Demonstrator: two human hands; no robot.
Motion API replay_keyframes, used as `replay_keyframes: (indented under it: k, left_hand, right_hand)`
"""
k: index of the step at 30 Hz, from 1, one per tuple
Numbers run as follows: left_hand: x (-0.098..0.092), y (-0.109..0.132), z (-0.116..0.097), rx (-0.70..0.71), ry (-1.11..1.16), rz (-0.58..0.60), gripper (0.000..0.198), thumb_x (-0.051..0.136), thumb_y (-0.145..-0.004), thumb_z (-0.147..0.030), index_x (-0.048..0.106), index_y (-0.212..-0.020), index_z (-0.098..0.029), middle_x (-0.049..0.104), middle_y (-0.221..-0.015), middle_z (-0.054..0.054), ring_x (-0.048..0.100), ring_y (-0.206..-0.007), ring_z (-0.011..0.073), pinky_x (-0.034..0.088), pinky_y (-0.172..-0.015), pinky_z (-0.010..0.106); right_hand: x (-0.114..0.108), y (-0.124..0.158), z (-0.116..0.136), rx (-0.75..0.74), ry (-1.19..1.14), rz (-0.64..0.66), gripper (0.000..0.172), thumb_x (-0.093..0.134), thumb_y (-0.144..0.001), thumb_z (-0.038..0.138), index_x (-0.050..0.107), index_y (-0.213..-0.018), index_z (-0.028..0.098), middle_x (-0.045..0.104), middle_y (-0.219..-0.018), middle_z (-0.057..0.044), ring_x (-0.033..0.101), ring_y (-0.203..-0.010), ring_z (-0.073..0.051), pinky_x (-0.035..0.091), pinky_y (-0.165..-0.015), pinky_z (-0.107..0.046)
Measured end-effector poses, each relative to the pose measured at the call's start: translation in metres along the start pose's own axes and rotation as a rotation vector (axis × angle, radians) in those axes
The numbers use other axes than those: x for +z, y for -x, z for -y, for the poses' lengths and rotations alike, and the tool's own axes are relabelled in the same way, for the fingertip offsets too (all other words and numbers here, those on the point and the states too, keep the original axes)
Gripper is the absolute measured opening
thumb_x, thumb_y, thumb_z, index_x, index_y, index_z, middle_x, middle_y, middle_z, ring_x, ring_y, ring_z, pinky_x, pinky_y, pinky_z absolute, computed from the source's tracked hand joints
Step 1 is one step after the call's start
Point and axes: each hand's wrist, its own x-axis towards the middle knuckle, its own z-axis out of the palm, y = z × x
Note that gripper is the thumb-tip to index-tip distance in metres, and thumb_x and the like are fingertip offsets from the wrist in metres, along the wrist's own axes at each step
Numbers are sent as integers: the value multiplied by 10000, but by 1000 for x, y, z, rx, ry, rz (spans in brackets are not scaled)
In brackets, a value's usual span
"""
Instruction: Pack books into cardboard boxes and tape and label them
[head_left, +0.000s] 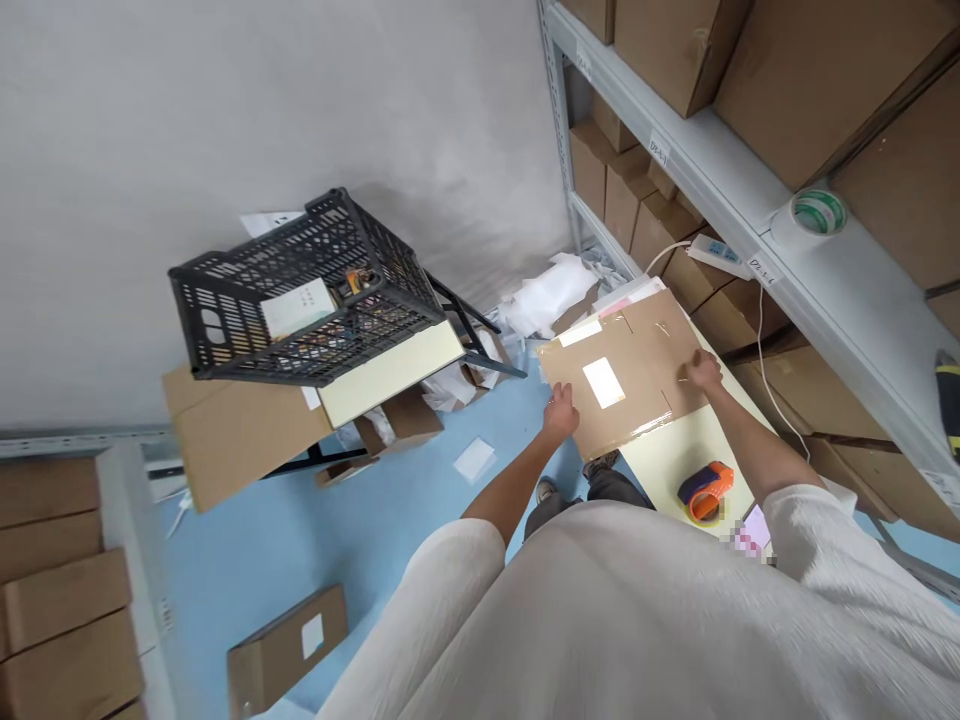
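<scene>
A flat-looking cardboard box [637, 345] with a white label and shiny clear tape lies over the pale yellow table on the right. My left hand [561, 412] is closed at its near left edge, fingertips on the cardboard. On the opposite side, my right hand [703, 372] grips the box's right end, its fingers partly hidden. An orange and dark blue tape dispenser [705, 491] rests on the tabletop below my right forearm. Near it is a pinkish paper [754, 530], partly blurred out.
On the left, a black plastic crate [300, 290] stands on a small table, a booklet inside. Shelving [697, 165] with cartons, a tape roll [817, 213] and a power strip [718, 255] runs along the right. White wrapping scraps [551, 292] and a labelled carton [289, 650] lie on the blue floor.
</scene>
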Motion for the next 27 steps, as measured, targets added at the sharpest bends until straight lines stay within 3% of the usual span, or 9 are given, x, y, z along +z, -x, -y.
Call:
replay_keyframes:
  k: [4,8,15,21,27]
  left_hand:
    - [5,-3,5,-35,72,29,788,560,-1000,-235,321,-1750,-222,159,-1887,154,513,-1569,372,498,-1233,464]
    - [12,-5,14,-14,128,14,855,654,-950,-264,330,-1738,-204,202,-1870,171,472,-1599,392,434,-1299,484]
    - [17,-5,19,-26,159,-95,835,701,-916,-284,384,-1684,-200,260,-1812,186,432,-1616,372,354,-1353,492]
    - [-4,5,31,17,81,-198,875,721,-894,-249,366,-1693,-195,249,-1792,208,427,-1593,419,373,-1317,546]
    - [-43,0,47,99,27,-255,814,691,-921,-266,406,-1678,-174,252,-1799,211,361,-1645,403,356,-1332,525]
  right_hand:
    - [3,-6,6,55,-25,-12,599,684,-917,355,576,-1491,221,578,-1558,-186,539,-1422,-385,430,-1201,-553]
    - [9,-11,7,95,-59,-55,709,702,-896,328,505,-1569,225,551,-1587,-191,504,-1444,-389,401,-1210,-559]
    - [8,-12,0,146,-141,-153,708,710,-858,297,529,-1537,215,568,-1520,-197,518,-1396,-386,401,-1211,-575]
    - [-4,19,6,142,-133,-152,621,667,-868,231,616,-1484,179,558,-1497,-209,542,-1365,-373,397,-1211,-580]
    - [-4,58,17,174,-189,-189,594,722,-816,264,680,-1406,220,610,-1411,-172,625,-1248,-339,484,-1149,-525]
